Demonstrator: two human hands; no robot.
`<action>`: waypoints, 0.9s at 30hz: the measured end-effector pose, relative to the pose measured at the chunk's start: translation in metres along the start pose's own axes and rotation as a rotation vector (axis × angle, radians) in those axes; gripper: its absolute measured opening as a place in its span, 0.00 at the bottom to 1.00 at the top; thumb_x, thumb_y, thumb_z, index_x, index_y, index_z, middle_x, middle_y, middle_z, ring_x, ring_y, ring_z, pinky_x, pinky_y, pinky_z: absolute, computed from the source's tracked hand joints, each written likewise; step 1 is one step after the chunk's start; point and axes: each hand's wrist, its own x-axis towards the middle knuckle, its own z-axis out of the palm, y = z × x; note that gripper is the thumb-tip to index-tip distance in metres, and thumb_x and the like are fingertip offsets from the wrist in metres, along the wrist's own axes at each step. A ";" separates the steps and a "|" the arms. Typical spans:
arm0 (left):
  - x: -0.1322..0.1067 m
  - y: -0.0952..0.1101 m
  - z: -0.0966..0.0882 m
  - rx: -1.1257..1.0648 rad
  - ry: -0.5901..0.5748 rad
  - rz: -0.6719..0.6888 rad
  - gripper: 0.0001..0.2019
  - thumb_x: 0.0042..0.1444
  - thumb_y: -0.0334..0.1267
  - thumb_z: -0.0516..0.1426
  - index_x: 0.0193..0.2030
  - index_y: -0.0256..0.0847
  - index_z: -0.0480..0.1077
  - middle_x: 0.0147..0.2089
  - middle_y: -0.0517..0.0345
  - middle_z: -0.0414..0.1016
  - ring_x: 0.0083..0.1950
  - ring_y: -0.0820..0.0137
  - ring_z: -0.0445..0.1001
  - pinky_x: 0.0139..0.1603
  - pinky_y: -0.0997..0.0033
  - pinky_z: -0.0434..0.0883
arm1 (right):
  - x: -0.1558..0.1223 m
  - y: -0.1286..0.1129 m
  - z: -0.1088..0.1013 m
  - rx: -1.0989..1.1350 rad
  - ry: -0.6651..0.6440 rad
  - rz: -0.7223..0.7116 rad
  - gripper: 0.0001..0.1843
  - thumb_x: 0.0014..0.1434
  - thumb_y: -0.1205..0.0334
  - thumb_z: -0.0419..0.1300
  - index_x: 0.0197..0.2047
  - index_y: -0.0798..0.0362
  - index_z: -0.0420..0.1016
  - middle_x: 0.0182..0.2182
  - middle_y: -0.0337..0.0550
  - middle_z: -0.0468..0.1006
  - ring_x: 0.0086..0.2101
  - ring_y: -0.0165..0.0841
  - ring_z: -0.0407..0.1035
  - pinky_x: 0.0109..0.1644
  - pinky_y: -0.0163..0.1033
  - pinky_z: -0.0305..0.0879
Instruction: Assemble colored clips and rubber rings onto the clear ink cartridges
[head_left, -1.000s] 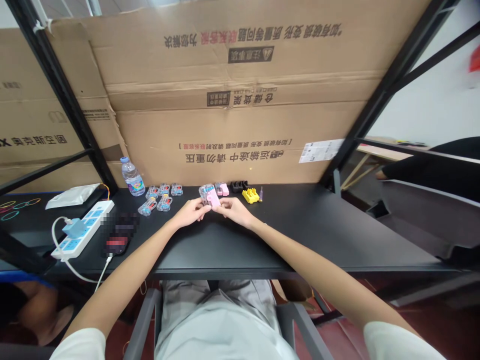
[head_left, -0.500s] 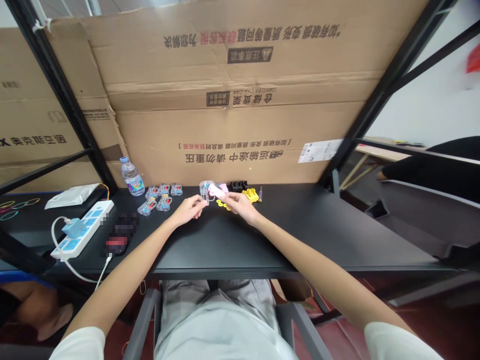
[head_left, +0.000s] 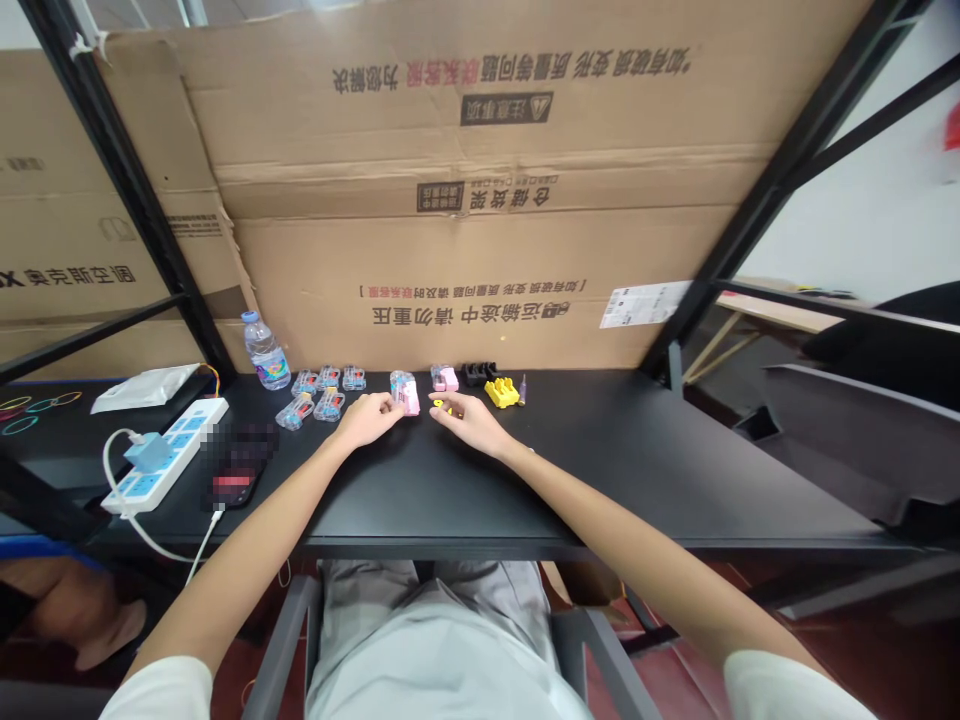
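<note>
Where cardboard (head_left: 420, 250) backs the black tabletop (head_left: 600, 460), a capped bottle (head_left: 265, 352) stands. The left hand (head_left: 367, 420) pinches a pink-and-clear piece (head_left: 406, 394); the right hand (head_left: 478, 426) half-curls by yellow bits (head_left: 438, 403), its grip unclear.

A water bottle (head_left: 266, 352) stands near the cardboard (head_left: 315, 260) (its printing is upside down). A white power strip (head_left: 184, 448) carries a blue plug (head_left: 148, 453); beside it lies a phone (head_left: 238, 485), and behind, a white packet (head_left: 146, 389).

The right hand (head_left: 474, 422) partly hides small yellow pieces (head_left: 439, 403); pixelation obscures the phone (head_left: 235, 484).
</note>
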 end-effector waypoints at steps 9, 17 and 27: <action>0.001 -0.001 -0.001 0.277 0.066 0.017 0.23 0.63 0.57 0.59 0.24 0.45 0.74 0.27 0.51 0.79 0.36 0.54 0.80 0.42 0.63 0.65 | -0.006 -0.004 0.007 -0.391 -0.084 -0.319 0.22 0.70 0.56 0.60 0.65 0.48 0.77 0.63 0.53 0.76 0.64 0.49 0.68 0.70 0.60 0.62; 0.003 -0.008 0.000 0.334 0.092 0.041 0.23 0.68 0.52 0.56 0.24 0.43 0.75 0.28 0.51 0.81 0.36 0.56 0.79 0.54 0.56 0.64 | -0.010 -0.013 0.013 -0.476 -0.265 -0.323 0.23 0.73 0.56 0.57 0.69 0.47 0.74 0.70 0.52 0.70 0.68 0.48 0.63 0.70 0.60 0.60; 0.003 -0.014 0.000 0.373 0.047 0.140 0.11 0.67 0.43 0.57 0.35 0.43 0.76 0.35 0.55 0.81 0.40 0.60 0.78 0.54 0.59 0.64 | -0.009 -0.007 0.018 -0.549 -0.231 -0.319 0.22 0.74 0.53 0.56 0.67 0.46 0.74 0.74 0.52 0.64 0.72 0.50 0.57 0.72 0.62 0.56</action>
